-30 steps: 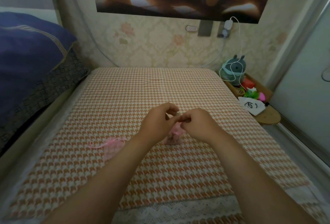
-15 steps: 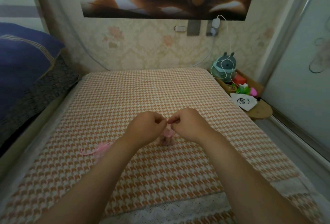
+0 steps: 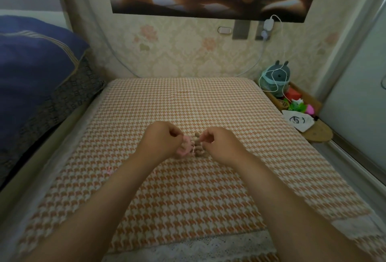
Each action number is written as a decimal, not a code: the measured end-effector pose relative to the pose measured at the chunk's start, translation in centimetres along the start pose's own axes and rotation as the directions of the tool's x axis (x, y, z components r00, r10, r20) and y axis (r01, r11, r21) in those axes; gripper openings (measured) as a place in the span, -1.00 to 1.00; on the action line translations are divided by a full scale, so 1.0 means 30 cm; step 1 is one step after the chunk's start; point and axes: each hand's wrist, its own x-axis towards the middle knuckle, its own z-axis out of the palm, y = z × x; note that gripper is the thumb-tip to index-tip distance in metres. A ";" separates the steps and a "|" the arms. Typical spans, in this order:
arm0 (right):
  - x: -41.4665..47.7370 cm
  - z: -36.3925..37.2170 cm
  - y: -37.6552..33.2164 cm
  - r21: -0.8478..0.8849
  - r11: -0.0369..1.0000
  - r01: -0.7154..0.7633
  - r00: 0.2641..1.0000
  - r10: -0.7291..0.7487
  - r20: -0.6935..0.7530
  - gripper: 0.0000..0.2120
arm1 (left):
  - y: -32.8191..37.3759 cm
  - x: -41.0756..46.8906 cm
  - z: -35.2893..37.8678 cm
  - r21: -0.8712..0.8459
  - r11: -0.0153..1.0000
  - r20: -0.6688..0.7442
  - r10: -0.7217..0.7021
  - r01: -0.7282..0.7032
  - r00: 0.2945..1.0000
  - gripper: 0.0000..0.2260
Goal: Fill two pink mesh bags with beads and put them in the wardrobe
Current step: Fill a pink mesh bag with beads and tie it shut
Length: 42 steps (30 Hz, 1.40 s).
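Note:
A small pink mesh bag lies bunched on the orange houndstooth bed cover, held between both hands. My left hand pinches its pink top on the left. My right hand pinches the thin drawstring on the right. Brown beads show between the hands, in or beside the bag; I cannot tell which. Only a pink sliver of the second pink bag peeks out beside my left forearm; the rest is hidden.
A blue quilt is piled at the left edge. At the right stand a wooden tray with a grey plush toy, a white pouch and a pale sliding door. A cable hangs from the wall socket.
My hands have moved apart, drawing the string sideways, and brown beads now show between them. The camera has shifted, and my left forearm now covers most of the second bag.

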 end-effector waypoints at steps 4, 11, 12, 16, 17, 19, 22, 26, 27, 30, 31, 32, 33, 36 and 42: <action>0.017 0.042 0.008 -0.300 0.954 0.022 0.998 -0.004 0.059 -0.78 | -0.044 0.006 -0.024 0.041 0.999 0.061 -0.009 0.006 0.998 -0.90; 0.034 0.081 0.006 -0.415 0.910 -0.012 0.998 0.033 0.045 -0.82 | -0.080 0.021 -0.062 0.082 0.993 0.179 0.069 -0.084 0.982 -0.93; 0.037 0.082 0.001 -0.411 0.912 -0.015 0.999 0.029 0.029 -0.83 | -0.079 0.019 -0.066 0.097 0.991 0.191 0.073 -0.093 0.979 -0.91; 0.048 0.070 -0.048 -0.199 0.980 -0.018 0.992 -0.008 -0.126 -0.85 | -0.073 0.011 -0.067 0.105 0.989 0.212 0.084 -0.108 0.974 -0.87; 0.048 0.066 -0.068 -0.103 0.995 -0.002 0.985 -0.016 -0.171 -0.86 | -0.072 0.010 -0.065 0.102 0.989 0.210 0.085 -0.108 0.974 -0.86; 0.042 0.059 -0.115 0.066 0.996 0.060 0.975 -0.044 -0.217 -0.91 | -0.075 0.010 -0.061 0.083 0.990 0.206 0.091 -0.110 0.974 -0.82; 0.015 0.061 -0.168 0.149 0.976 0.157 0.974 -0.128 -0.187 -0.95 | -0.082 0.009 -0.060 0.035 0.994 0.223 0.093 -0.103 0.970 -0.81; -0.012 0.083 -0.169 -0.114 0.972 0.204 0.971 -0.216 -0.101 -0.91 | -0.091 0.001 -0.070 0.000 0.990 0.223 0.134 -0.138 0.965 -0.83; -0.010 0.088 -0.163 -0.169 0.960 0.223 0.965 -0.242 -0.099 -0.88 | -0.091 -0.001 -0.072 -0.011 0.990 0.225 0.137 -0.138 0.965 -0.82; 0.002 0.091 -0.151 -0.181 0.950 0.254 0.954 -0.277 -0.117 -0.86 | -0.095 -0.001 -0.072 -0.022 0.992 0.235 0.125 -0.123 0.964 -0.81; 0.007 0.090 -0.145 -0.168 0.952 0.256 0.952 -0.278 -0.124 -0.86 | -0.097 0.001 -0.071 -0.017 0.993 0.237 0.117 -0.117 0.964 -0.80; 0.012 0.086 -0.138 -0.163 0.954 0.253 0.952 -0.276 -0.135 -0.86 | -0.097 0.002 -0.070 -0.007 0.994 0.239 0.110 -0.111 0.965 -0.79; 0.016 0.082 -0.130 -0.165 0.956 0.242 0.952 -0.266 -0.148 -0.87 | -0.098 0.003 -0.070 0.006 0.994 0.238 0.106 -0.111 0.965 -0.78; 0.028 0.067 -0.096 -0.196 0.968 0.156 0.970 -0.187 -0.153 -0.87 | -0.098 0.007 -0.069 0.027 0.994 0.224 0.100 -0.108 0.969 -0.78; 0.039 0.075 -0.020 -0.352 0.936 0.003 1.000 -0.002 0.004 -0.87 | -0.111 0.019 -0.048 0.014 0.995 0.199 0.090 -0.094 0.976 -0.79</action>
